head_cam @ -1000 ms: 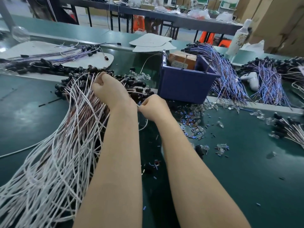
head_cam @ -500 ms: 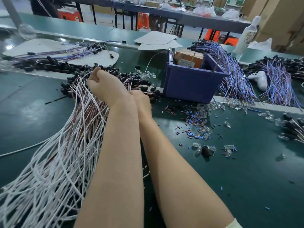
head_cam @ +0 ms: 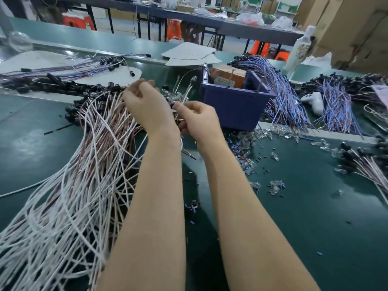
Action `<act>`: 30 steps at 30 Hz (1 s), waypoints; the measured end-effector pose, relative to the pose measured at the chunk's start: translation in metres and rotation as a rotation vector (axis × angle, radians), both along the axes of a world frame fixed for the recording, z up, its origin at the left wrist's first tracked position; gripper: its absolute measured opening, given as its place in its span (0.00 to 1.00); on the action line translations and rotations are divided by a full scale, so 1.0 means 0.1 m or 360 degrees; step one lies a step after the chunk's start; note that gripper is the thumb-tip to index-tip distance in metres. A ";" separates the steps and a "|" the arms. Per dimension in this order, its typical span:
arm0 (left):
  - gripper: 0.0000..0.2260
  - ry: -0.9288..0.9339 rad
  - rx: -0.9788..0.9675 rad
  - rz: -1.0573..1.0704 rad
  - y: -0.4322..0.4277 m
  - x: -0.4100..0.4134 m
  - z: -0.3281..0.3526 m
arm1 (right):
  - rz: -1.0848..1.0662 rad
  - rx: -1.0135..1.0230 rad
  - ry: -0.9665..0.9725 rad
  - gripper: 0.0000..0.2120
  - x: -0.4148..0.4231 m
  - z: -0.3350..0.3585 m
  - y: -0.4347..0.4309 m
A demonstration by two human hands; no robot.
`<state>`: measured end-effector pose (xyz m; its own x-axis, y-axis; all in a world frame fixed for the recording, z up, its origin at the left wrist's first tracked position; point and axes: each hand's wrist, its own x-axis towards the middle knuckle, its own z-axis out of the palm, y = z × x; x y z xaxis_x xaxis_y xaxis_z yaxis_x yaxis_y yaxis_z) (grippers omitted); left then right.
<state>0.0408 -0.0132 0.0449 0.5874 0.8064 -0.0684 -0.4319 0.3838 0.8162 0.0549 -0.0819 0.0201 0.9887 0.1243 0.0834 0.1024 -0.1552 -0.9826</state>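
A big bundle of white and reddish wires (head_cam: 84, 164) with black caps (head_cam: 98, 89) at the far ends lies across the left of the green table (head_cam: 315, 217). My left hand (head_cam: 149, 108) is lifted just above the bundle's far end, its fingers loosely curled, and I see nothing between them. Beside it, my right hand (head_cam: 199, 120) pinches a single thin wire (head_cam: 186, 95) that stands up and away with a small clear tip. The two hands almost touch.
A blue bin (head_cam: 233, 106) holding a brown box stands right behind my right hand. Small clear bulbs and blue bits (head_cam: 245, 145) litter the mat to the right. Purple wire bundles (head_cam: 281, 95), a white gadget (head_cam: 312, 101) and a bottle (head_cam: 298, 51) sit further back.
Both hands have lifted out of the bundle. The right hand came out from behind the left and now holds up one wire. The left hand's fingers have loosened.
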 end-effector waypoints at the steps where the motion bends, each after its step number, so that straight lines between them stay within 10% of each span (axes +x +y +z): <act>1: 0.06 0.0117 0.0210 -0.0162 -0.06 0.03 0.00 | 0.0015 0.0118 -0.0068 0.05 -0.03 0.05 -0.12; 12: 0.14 0.0673 0.2005 -0.1638 -0.96 0.03 -0.16 | -0.1000 0.1550 -0.0151 0.09 -0.04 0.07 -1.67; 23: 0.09 0.0428 0.1934 -0.1385 -1.22 0.14 -0.40 | -0.0527 0.0602 -0.0119 0.10 -0.01 -0.32 -1.62; 30: 0.11 0.0667 0.1974 -0.1432 -1.03 0.17 -0.49 | -0.0969 0.1020 -0.0105 0.07 0.03 -0.36 -1.83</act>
<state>0.0582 -0.1166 -0.0041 0.9925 -0.1028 0.0663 -0.1144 -0.5868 0.8016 0.0582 -0.2653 -0.0156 0.8589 -0.5120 0.0154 0.2409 0.3773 -0.8942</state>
